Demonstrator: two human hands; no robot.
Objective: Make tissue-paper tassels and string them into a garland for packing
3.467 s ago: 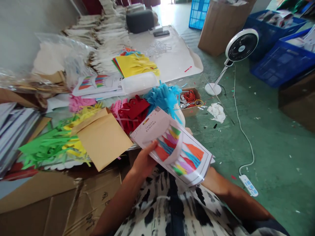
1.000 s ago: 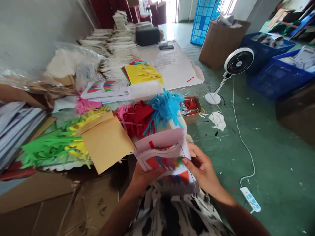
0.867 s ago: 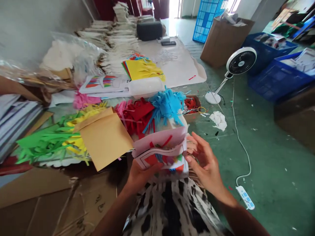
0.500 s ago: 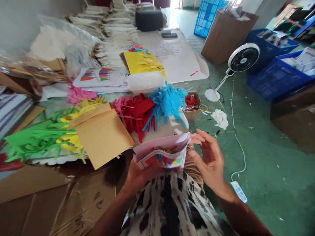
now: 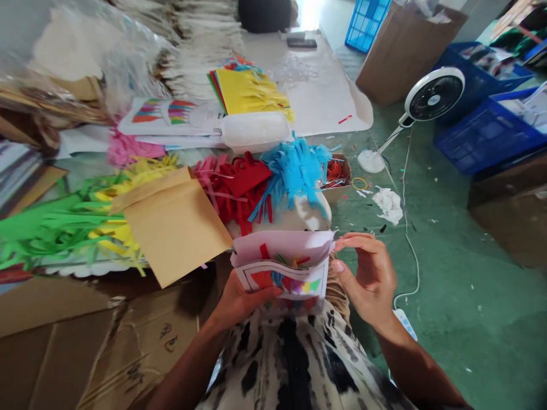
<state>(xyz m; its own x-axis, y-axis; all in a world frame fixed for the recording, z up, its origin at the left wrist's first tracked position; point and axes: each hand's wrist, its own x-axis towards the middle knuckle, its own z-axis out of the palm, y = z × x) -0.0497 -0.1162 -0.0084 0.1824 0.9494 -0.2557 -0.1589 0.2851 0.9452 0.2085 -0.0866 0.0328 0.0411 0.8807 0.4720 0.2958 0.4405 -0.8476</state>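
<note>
A clear packet (image 5: 294,304) with a printed card and coloured paper pieces inside is held upright near my lap. My left hand (image 5: 245,296) grips its lower left side, thumb across the front. At the packet's right edge is my right hand (image 5: 370,276), fingers curved and thumb apart from them; its fingertips are at the packet's top right corner, and whether they pinch it is unclear. Beyond the packet lie red tissue fringe (image 5: 243,185) and blue fringe (image 5: 297,168). A brown envelope (image 5: 177,230) rests to the left, over yellow fringe (image 5: 115,242).
Green fringe (image 5: 55,219) lies at the far left. A white plastic tray (image 5: 256,131) sits behind the red fringe, with yellow sheets (image 5: 248,94) beyond. Right of the table stand a white fan (image 5: 433,97) and blue crates (image 5: 487,136). A cardboard box (image 5: 34,336) is at lower left.
The packet is tilted so that more of its front and contents show. My right hand has shifted slightly right and down, still beside the packet's edge. The whole view has moved a little.
</note>
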